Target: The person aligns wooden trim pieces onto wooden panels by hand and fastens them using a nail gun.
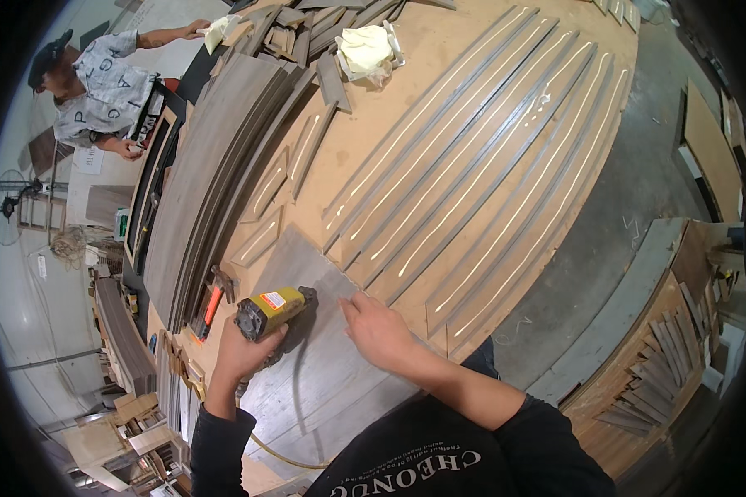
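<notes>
My left hand [246,354] grips a yellow and black nail gun [280,308] by its handle. The gun's nose points to the right, over a grey wood-look panel [298,381]. Near that panel's far right edge, my right hand [377,331] rests with its fingers stretched out, holding nothing. A yellow hose [278,451] runs along the panel's near end. Beyond the right hand lie several long grey strips [464,166], each with a bead of pale glue along it. Three short glued pieces [267,189] lie left of them.
A claw hammer [214,306] with an orange handle lies left of the gun. Long grey boards [215,157] are stacked at the left. Offcuts and a glue-covered bundle [367,51] sit at the far end. Another person [108,83] stands at far left. Wood pieces [655,377] fill a right-hand surface.
</notes>
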Demonstrator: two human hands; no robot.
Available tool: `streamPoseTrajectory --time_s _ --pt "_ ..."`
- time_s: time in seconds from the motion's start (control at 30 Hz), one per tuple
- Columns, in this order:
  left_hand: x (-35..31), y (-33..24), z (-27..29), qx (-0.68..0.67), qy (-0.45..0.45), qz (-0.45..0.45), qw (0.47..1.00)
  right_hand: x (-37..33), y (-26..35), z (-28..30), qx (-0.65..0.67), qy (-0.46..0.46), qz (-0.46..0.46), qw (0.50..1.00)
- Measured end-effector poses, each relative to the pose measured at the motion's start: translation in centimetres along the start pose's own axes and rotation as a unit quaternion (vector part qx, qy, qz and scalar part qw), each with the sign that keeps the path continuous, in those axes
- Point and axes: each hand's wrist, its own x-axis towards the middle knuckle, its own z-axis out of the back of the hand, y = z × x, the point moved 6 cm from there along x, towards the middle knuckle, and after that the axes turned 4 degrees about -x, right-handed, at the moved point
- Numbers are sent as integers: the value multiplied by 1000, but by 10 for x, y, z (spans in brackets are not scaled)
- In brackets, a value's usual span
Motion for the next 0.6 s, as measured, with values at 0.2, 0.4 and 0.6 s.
streamPoseTrajectory --time_s 0.2,0.4,0.6 --pt "3 -4 -1 8 -10 -70 997 1 1 1 0 1 4 1000" --pt "1 -4 -3 14 -9 -86 996 -1 3 1 -4 1 8 1000" --pt "-15 -8 -2 91 -36 -128 987 -8 15 39 137 -24 27 990"
